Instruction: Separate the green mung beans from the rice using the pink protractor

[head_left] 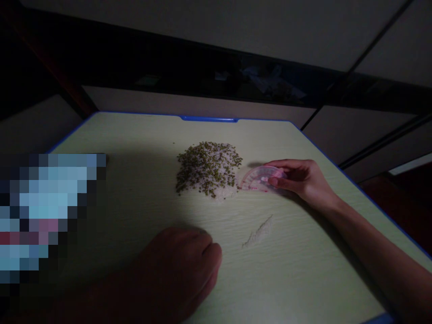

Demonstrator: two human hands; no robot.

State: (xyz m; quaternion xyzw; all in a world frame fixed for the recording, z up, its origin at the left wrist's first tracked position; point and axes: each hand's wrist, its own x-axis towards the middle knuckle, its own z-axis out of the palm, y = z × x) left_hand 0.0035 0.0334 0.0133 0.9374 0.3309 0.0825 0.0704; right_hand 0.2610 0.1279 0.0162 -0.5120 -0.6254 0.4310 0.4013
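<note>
Protractor (253,182), clear and pink-tinted, lies near three o'clock of the heap of mung beans and pale grains (209,166), pinched in the right hand's (306,182) grip; probably light, stiff, slick, somewhat brittle, best held by its three-o'clock end; left hand (187,261), toward six-thirty, is fisted

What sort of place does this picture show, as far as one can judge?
Probably a dim room in a home, though I cannot be certain. A blue-edged table stands before pale panels resembling cabinet fronts, and the right hand holds a protractor, a common household or school item.
</note>
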